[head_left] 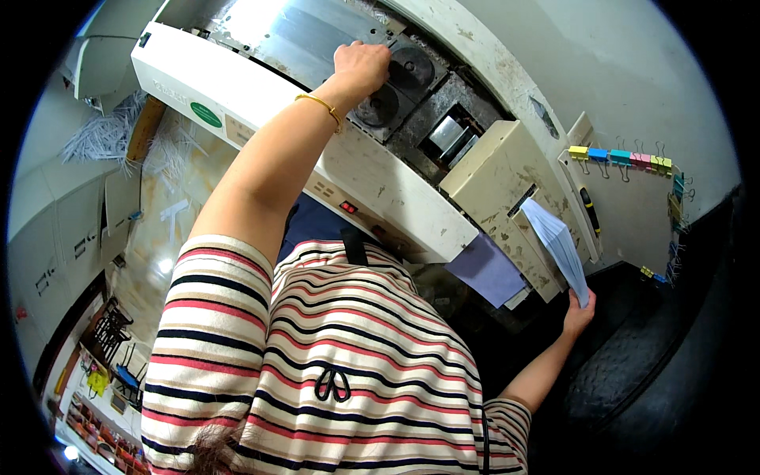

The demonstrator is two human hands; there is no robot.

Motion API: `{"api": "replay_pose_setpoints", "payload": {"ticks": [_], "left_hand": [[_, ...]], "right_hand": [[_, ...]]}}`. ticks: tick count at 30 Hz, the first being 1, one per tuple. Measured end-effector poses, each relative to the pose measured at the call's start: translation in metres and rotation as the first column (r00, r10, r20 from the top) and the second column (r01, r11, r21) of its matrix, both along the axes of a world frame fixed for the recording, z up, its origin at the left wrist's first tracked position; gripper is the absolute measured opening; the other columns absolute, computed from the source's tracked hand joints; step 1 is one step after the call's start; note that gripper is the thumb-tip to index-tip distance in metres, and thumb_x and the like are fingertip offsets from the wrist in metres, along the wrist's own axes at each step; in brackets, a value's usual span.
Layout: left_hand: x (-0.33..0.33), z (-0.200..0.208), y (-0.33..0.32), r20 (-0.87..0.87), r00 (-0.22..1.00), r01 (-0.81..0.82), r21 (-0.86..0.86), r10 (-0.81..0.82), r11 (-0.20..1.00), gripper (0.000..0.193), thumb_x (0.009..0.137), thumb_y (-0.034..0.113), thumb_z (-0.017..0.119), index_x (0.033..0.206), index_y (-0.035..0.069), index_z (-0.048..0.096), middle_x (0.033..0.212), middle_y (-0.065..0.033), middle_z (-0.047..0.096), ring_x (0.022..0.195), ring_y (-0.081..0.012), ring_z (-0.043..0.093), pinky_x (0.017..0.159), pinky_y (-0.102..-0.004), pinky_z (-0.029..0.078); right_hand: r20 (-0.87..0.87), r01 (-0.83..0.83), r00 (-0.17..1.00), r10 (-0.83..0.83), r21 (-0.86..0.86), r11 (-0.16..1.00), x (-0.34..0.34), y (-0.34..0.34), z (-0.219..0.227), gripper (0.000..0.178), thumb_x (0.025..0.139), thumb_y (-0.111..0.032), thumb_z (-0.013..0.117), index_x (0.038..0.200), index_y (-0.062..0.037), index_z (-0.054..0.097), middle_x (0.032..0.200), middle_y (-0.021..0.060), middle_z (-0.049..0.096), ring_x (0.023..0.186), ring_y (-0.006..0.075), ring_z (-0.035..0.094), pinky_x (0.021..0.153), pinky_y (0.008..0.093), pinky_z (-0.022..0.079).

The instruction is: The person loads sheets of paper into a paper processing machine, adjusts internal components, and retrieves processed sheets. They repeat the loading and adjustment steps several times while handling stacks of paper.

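My left hand [362, 66] reaches across the machine [301, 119], its fingers curled down at the edge of the shiny metal plate [297, 39]. Beside it are two dark round discs [412, 69] set into the machine bed. Whatever those fingers pinch, if anything, is hidden beneath the hand. Low on the right, my right hand [580, 311] grips the bottom end of a pale blue sheaf of paper [554, 237]. The sheaf's top end leans by a dark slot in the beige housing [499, 182].
Coloured binder clips [621, 158] line a board at the right, with a yellow-black cutter [590, 210] beside it. A lilac sheet [489, 271] hangs under the machine. Paper strips [107, 134] are heaped at the left, near white cabinets [67, 237].
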State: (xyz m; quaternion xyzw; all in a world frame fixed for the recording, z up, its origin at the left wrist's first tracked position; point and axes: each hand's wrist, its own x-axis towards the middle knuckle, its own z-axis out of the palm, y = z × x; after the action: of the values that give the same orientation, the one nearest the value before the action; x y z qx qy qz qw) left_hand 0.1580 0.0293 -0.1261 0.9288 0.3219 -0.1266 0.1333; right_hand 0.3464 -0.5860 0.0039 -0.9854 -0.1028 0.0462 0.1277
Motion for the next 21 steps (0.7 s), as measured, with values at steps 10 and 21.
{"api": "replay_pose_setpoints", "payload": {"ticks": [10,21], "left_hand": [[0.034,0.047,-0.112,0.41,0.892,0.21,-0.003,-0.191,0.978,0.022,0.082,0.025,0.052,0.074,0.007,0.061,0.075,-0.0124,0.064,0.077,-0.0287,0.062,0.066,-0.0417,0.049],[0.031,0.03,-0.131,0.219,0.919,0.325,0.056,-0.329,0.944,0.014,0.066,0.01,0.069,0.08,0.011,0.067,0.092,-0.0054,0.063,0.088,-0.0221,0.059,0.073,-0.0337,0.044]], "right_hand": [[-0.024,0.016,1.0,-0.015,0.038,0.999,-0.002,-0.006,-0.003,0.034,0.082,-0.014,0.071,0.112,-0.0038,0.058,0.107,0.0141,0.062,0.099,0.0284,0.059,0.083,0.0406,0.048],[-0.02,0.0,1.0,0.0,-0.011,1.0,-0.01,0.015,0.009,0.032,0.082,-0.01,0.069,0.112,-0.0033,0.058,0.107,0.015,0.063,0.1,0.0299,0.059,0.085,0.0415,0.047]]}}
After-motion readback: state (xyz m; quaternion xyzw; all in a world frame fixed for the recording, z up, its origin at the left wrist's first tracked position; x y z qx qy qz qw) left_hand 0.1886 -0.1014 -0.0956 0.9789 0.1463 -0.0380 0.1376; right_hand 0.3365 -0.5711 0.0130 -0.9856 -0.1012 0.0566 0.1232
